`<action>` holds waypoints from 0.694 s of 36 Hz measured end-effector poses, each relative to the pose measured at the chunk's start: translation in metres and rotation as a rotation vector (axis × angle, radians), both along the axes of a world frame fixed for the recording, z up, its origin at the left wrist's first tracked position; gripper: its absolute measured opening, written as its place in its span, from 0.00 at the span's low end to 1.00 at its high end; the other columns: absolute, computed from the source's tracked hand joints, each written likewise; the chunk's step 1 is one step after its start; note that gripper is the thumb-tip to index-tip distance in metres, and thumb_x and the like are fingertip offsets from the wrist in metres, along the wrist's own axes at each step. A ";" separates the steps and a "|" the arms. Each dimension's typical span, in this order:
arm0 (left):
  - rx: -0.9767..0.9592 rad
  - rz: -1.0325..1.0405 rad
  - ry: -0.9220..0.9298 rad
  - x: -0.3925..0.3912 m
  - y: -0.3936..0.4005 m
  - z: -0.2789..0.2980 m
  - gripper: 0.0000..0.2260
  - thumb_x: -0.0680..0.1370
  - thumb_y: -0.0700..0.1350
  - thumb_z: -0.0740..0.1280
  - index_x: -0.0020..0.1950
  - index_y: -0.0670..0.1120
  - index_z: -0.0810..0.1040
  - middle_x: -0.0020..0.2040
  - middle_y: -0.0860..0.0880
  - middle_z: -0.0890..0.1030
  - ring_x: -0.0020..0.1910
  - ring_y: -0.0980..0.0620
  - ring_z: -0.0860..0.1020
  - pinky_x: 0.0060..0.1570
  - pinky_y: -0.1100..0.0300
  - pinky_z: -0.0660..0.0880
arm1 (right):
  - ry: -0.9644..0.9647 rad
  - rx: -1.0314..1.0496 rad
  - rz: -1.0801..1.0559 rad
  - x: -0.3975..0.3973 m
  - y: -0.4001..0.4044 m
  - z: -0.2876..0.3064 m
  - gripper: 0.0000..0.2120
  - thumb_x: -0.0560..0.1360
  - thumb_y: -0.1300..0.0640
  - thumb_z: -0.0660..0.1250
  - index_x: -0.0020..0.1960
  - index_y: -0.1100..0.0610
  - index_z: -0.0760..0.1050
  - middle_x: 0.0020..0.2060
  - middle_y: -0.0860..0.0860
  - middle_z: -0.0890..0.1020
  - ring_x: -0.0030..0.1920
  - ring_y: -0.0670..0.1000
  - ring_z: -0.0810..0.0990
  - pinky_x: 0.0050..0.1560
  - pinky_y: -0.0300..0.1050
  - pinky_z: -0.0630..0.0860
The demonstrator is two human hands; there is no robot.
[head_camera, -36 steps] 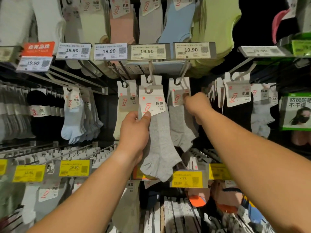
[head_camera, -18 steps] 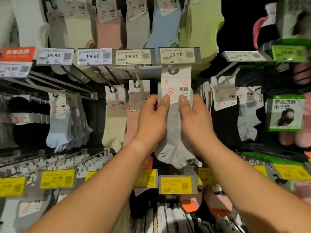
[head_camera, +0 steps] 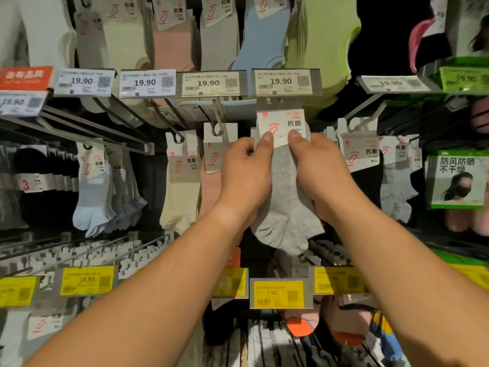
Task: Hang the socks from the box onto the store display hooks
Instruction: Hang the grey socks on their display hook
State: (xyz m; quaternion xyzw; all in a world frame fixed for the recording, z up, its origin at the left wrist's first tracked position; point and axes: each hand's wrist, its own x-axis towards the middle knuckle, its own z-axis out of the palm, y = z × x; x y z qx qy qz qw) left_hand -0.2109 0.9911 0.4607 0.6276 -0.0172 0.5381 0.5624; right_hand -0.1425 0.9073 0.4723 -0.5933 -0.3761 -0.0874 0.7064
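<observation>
both hands, left (head_camera: pixel 244 178) and right (head_camera: pixel 321 176), pinching the grey socks (head_camera: pixel 284 202) by the card, long axis hanging down; card top tucked behind the price tag (head_camera: pixel 287 82), hook itself hidden, straight above both.

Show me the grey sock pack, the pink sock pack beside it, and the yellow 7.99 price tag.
grey sock pack (head_camera: pixel 284 207), head view, on the grey fabric.
pink sock pack (head_camera: pixel 210 186), head view, on the pink fabric.
yellow 7.99 price tag (head_camera: pixel 277 294), head view, on its middle.

Head view — level, close on the sock rack (head_camera: pixel 148 148) — no second.
</observation>
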 end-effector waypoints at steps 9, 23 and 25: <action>-0.032 0.103 0.226 0.017 0.013 -0.001 0.21 0.71 0.63 0.65 0.42 0.43 0.75 0.46 0.35 0.82 0.48 0.34 0.82 0.52 0.37 0.78 | 0.029 -0.163 -0.046 0.020 0.012 0.000 0.15 0.81 0.45 0.60 0.57 0.53 0.78 0.51 0.52 0.84 0.51 0.55 0.83 0.58 0.58 0.79; 0.346 0.476 0.974 0.059 0.036 -0.021 0.22 0.84 0.53 0.60 0.70 0.39 0.64 0.67 0.39 0.76 0.64 0.39 0.77 0.55 0.52 0.72 | -0.016 -0.612 -0.390 0.056 0.054 -0.054 0.28 0.81 0.36 0.49 0.67 0.58 0.64 0.58 0.60 0.79 0.57 0.63 0.79 0.56 0.59 0.77; 0.404 0.504 1.090 0.057 0.035 -0.020 0.23 0.83 0.48 0.63 0.72 0.37 0.62 0.68 0.39 0.75 0.65 0.41 0.77 0.56 0.54 0.73 | -0.047 -0.655 -0.403 0.057 0.051 -0.058 0.29 0.81 0.36 0.49 0.68 0.59 0.64 0.58 0.60 0.79 0.57 0.63 0.78 0.55 0.57 0.77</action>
